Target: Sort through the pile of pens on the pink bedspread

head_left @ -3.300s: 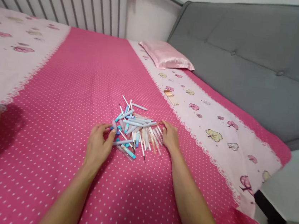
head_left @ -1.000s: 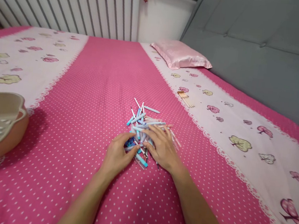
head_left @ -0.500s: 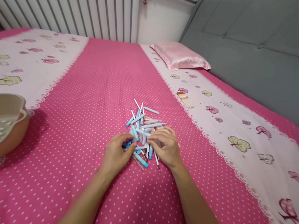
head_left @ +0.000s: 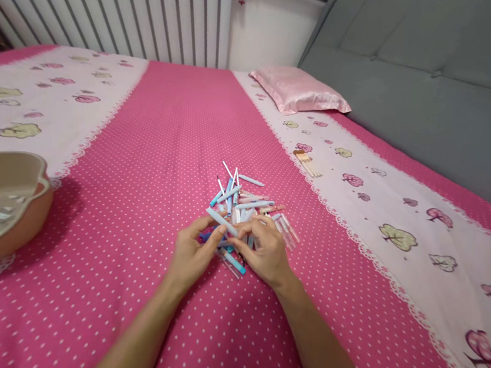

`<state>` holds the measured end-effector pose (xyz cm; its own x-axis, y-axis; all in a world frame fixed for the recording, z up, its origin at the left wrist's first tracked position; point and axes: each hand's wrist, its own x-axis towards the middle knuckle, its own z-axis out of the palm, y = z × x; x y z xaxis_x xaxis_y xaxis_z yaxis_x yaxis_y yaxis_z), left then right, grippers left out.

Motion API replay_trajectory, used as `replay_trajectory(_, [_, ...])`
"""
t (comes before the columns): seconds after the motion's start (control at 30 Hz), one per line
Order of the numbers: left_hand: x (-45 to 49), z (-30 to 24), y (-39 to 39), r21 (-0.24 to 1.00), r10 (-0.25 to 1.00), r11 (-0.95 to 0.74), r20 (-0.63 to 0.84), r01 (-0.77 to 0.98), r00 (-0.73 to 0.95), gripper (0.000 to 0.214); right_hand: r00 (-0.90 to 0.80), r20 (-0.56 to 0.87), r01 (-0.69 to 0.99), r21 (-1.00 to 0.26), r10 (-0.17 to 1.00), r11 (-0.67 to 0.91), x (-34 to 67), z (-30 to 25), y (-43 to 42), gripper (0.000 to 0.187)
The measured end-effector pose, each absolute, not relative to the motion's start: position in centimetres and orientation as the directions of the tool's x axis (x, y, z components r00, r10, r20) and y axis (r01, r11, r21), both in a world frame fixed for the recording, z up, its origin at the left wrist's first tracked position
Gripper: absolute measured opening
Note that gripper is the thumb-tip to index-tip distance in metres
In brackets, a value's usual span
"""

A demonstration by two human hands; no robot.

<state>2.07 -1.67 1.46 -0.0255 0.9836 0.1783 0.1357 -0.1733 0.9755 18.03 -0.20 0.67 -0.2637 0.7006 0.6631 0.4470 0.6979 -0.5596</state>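
Observation:
A pale blue pen or pen barrel (head_left: 215,215) is held aslant above a loose pile of pen parts (head_left: 243,200). My left hand (head_left: 192,250) pinches it, thumb in front and the forefinger partly behind. The lower right end of the pen lies in the closed fingertips of my right hand (head_left: 266,250). Pale blue barrels, thin white refills and clear pieces make up much of the pile. Under my hands, a turquoise-ended pen (head_left: 234,262) and some dark blue parts stick out, partly hidden.
A tan and orange basin (head_left: 41,208) with small white pieces inside stands at the left. Several brown-ended sticks or pens (head_left: 307,164) lie side by side on the floral strip. Beyond are a pink pillow (head_left: 300,90), a grey backrest (head_left: 415,91) and a white radiator (head_left: 176,16).
The pale blue pen has risen from the pile and now lies between both hands. My right hand has shifted left towards my left hand, uncovering clear tubes at the pile's right side.

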Motion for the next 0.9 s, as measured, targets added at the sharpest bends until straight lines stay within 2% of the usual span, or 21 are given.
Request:
replay_trajectory(0.1, [2.4, 1.7, -1.8, 0.993, 0.996, -0.081, 0.084, -0.086, 0.03, 0.03, -0.301, 0.669, 0.45, -0.53, 0.68, 0.719, 18.0, 0.7, -0.2, 0.018])
replay_trajectory(0.17, [2.3, 1.8, -1.8, 0.985, 0.998, -0.064, 0.066, -0.163, 0.009, 0.028, -0.311, 0.655, 0.454, -0.535, 0.689, 0.713, 18.1, 0.9, -0.2, 0.016])
replay_trajectory(0.3, [1.3, 1.7, -1.2, 0.949, 0.961, -0.161, 0.089, -0.272, -0.261, 0.023, -0.306, 0.602, 0.491, -0.564, 0.738, 0.664, 18.7, 1.3, 0.0, 0.004])
replay_trajectory(0.4, [0.5, 1.5, -0.8, 0.939, 0.896, -0.221, 0.089, -0.263, -0.435, 0.021, -0.333, 0.575, 0.511, -0.557, 0.748, 0.655, 18.9, 1.5, -0.1, 0.01])
replay_trajectory(0.47, [0.3, 1.4, -0.7, 0.956, 0.877, -0.217, 0.101, -0.199, -0.47, 0.018, -0.372, 0.557, 0.515, -0.542, 0.743, 0.664, 18.9, 1.5, -0.1, 0.007])
replay_trajectory(0.57, [0.5, 1.4, -0.9, 0.979, 0.891, -0.162, 0.092, -0.122, -0.445, 0.015, -0.439, 0.534, 0.535, -0.491, 0.723, 0.688, 18.7, 1.3, -0.2, 0.009])
replay_trajectory(0.73, [1.1, 1.7, -1.1, 0.985, 0.937, -0.073, 0.013, -0.159, -0.35, 0.021, -0.515, 0.491, 0.565, -0.422, 0.702, 0.709, 18.4, 1.1, -0.3, 0.017])
replay_trajectory(0.9, [1.2, 1.9, -1.1, 0.98, 0.935, -0.065, -0.007, -0.189, -0.355, 0.028, -0.407, 0.565, 0.549, -0.477, 0.718, 0.687, 18.4, 1.3, -0.2, 0.015])
